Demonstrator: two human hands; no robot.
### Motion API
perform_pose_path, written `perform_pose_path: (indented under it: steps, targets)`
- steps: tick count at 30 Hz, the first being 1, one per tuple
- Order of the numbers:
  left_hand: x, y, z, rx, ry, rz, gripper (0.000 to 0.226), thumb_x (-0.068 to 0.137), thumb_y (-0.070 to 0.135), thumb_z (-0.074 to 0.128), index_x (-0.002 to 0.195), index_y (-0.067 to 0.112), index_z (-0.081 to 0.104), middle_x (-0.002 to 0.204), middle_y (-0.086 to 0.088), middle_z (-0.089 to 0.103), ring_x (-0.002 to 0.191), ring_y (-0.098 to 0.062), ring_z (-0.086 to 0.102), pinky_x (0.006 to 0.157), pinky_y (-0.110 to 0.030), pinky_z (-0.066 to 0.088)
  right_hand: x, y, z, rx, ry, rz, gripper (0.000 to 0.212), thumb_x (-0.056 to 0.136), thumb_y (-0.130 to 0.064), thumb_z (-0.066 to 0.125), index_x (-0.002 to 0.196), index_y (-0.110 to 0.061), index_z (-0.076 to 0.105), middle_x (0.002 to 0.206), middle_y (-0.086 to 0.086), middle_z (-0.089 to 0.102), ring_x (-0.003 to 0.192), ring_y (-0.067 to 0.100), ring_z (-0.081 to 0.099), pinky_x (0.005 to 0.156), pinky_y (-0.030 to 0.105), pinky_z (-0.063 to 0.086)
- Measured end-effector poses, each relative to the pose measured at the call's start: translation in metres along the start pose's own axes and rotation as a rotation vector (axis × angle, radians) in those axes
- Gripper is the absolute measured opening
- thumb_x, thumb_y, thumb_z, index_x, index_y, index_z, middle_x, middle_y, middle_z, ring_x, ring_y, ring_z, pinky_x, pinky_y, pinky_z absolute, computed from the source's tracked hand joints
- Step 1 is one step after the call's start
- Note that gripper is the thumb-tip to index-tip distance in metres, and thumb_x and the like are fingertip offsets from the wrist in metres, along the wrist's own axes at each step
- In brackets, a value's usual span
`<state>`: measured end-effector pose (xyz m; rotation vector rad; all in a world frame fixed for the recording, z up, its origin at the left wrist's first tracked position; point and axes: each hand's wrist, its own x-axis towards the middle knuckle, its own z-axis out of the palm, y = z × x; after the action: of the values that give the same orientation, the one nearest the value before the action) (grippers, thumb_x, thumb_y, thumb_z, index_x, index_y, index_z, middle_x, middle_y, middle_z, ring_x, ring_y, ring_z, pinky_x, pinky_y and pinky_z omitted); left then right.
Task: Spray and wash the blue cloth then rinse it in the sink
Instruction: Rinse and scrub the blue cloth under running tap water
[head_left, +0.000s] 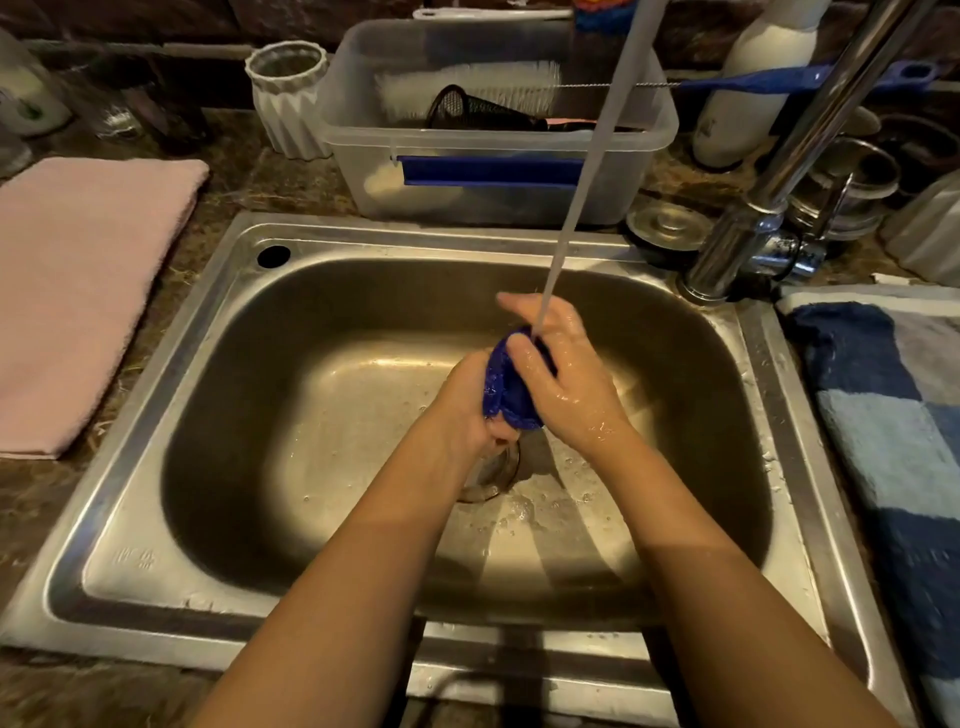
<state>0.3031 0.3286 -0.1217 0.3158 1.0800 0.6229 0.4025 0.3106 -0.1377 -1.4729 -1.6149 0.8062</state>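
The blue cloth (508, 391) is bunched into a small wad over the middle of the steel sink (171, 364). My left hand (464, 410) grips it from the left and below. My right hand (558, 374) wraps over it from the right, wet and shiny. A stream of water (574, 197) falls from the tap above and lands on the cloth between my fingers. Most of the cloth is hidden inside my hands. The drain (493, 475) lies just under my left wrist.
A chrome tap (779, 192) rises at the right rear of the sink. Behind the sink stands a clear plastic tub (493, 156) with brushes. A pink towel (78, 291) lies left, a blue checked towel (893, 415) right. A white vase (288, 98) and bottle (748, 93) stand at the back.
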Motion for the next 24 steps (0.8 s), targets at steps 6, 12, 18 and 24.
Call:
perform_pose_path:
  steps: [6, 12, 18, 24]
  targets:
    - [0.009, -0.009, -0.001, -0.02, 0.182, 0.096, 0.021, 0.096, 0.03, 0.044, 0.097, 0.013, 0.058, 0.072, -0.003, 0.061, 0.062, -0.014, 0.06, 0.036, -0.016, 0.043, 0.006, -0.001, 0.01, -0.278, 0.134, 0.144, 0.042, 0.098, -0.04, 0.03, 0.106, -0.016, 0.064, 0.093, -0.003, 0.057, 0.085, 0.011, 0.056, 0.074, 0.023, 0.048]
    - [0.015, -0.016, 0.009, 0.092, 0.332, 0.316, 0.023, 0.098, 0.037, 0.041, 0.089, 0.02, 0.054, 0.083, -0.003, 0.062, 0.072, -0.016, 0.062, 0.06, -0.025, 0.054, 0.01, -0.007, 0.008, -0.23, 0.258, 0.277, 0.043, 0.099, -0.038, 0.029, 0.084, -0.014, 0.061, 0.069, 0.005, 0.061, 0.068, 0.017, 0.063, 0.065, 0.028, 0.053]
    - [0.019, -0.018, 0.01, 0.146, 0.414, 0.494, 0.026, 0.096, 0.041, 0.041, 0.077, 0.026, 0.05, 0.081, -0.001, 0.061, 0.079, -0.017, 0.063, 0.079, -0.032, 0.055, 0.015, -0.017, 0.004, -0.214, 0.263, 0.288, 0.039, 0.098, -0.019, 0.028, 0.101, 0.004, 0.059, 0.092, 0.023, 0.065, 0.087, 0.039, 0.06, 0.075, 0.044, 0.045]
    - [0.019, -0.017, 0.012, 0.157, 0.431, 0.67, 0.029, 0.097, 0.039, 0.041, 0.073, 0.024, 0.05, 0.075, 0.002, 0.058, 0.073, -0.012, 0.06, 0.071, -0.026, 0.052, 0.013, -0.022, 0.011, -0.105, 0.388, 0.349, 0.037, 0.099, -0.037, 0.03, 0.074, -0.02, 0.051, 0.056, -0.01, 0.049, 0.054, 0.004, 0.052, 0.052, 0.011, 0.041]
